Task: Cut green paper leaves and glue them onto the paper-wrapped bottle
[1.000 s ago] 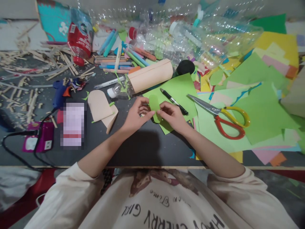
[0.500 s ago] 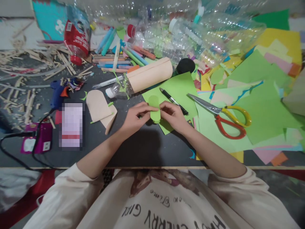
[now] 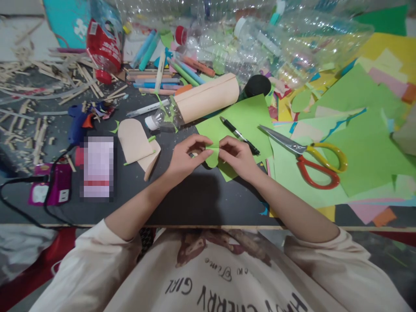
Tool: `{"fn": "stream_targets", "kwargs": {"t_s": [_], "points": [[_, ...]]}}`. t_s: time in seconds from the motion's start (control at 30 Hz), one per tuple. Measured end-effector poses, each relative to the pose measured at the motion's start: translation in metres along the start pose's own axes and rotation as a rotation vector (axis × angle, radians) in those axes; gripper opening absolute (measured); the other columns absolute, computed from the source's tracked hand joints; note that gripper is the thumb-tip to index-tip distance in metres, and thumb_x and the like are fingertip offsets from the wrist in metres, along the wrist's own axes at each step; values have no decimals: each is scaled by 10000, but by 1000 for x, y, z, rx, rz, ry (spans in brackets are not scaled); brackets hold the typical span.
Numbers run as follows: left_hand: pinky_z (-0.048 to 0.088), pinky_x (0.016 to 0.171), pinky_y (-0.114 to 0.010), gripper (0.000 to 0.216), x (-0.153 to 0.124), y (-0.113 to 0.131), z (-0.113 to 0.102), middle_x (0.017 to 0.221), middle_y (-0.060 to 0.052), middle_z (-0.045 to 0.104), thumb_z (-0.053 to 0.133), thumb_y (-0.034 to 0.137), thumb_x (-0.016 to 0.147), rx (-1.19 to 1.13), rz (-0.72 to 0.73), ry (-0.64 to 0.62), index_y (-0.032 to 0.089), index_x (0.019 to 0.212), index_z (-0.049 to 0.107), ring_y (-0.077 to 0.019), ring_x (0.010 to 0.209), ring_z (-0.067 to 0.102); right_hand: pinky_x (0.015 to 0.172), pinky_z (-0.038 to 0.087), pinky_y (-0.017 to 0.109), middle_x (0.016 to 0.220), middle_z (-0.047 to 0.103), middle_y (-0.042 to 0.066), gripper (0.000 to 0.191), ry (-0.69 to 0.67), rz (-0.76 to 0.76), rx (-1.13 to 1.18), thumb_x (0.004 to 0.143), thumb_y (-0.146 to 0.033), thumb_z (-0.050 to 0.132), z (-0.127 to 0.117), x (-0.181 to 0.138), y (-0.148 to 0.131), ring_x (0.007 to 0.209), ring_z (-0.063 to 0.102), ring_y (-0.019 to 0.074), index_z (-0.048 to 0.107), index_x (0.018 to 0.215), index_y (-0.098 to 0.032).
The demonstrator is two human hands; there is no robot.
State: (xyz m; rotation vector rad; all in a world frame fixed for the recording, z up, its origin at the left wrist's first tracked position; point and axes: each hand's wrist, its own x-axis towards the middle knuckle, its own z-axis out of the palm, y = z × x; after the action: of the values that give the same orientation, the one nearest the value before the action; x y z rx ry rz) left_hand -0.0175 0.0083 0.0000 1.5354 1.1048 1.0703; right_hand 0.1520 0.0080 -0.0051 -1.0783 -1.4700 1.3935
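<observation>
Your left hand [image 3: 190, 157] and right hand [image 3: 238, 154] pinch the small green paper piece [image 3: 212, 160] between them; its rounded top, visible moments ago, looks folded over, likely creasing.

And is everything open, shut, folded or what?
Small green paper: looks bent or folded
Left hand: pinching that paper
Right hand: pinching that paper
Scissors: closed, or nearly
Black pen: lying down
Paper-wrapped bottle: on its side, capped
Red-labelled bottle: capped
Blue glue gun: lying down
</observation>
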Motion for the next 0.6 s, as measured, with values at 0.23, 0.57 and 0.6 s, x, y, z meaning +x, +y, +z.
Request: {"fn": "stream_targets", "kwargs": {"t_s": [0.23, 0.57, 0.6], "points": [[486, 617, -199, 279, 1, 0, 0, 729, 12, 584, 704, 423, 738, -14, -22, 31, 169, 819, 623, -83, 652, 557, 499, 401, 231, 649, 507, -46, 150, 24, -50, 2, 809, -323, 603, 1, -2, 0, 522, 474, 82, 512, 838, -207], [482, 589, -203, 333, 2, 2, 0, 729, 8, 588, 696, 480, 735, -35, -45, -27, 172, 826, 604, -80, 619, 543, 552, 470, 242, 731, 600, -8, 43, 98, -190, -110, 789, -226, 615, 1, 0, 4, 625, 571, 105, 578, 795, -207], [480, 587, -202, 334, 2, 2, 0, 735, 8, 588, 690, 482, 742, -45, -45, -34, 172, 830, 602, -79, 618, 543, 555, 471, 244, 732, 605, -7, 45, 112, -179, -102, 784, -223, 619, 1, 0, 4, 627, 573, 107, 579, 795, -207]]}}
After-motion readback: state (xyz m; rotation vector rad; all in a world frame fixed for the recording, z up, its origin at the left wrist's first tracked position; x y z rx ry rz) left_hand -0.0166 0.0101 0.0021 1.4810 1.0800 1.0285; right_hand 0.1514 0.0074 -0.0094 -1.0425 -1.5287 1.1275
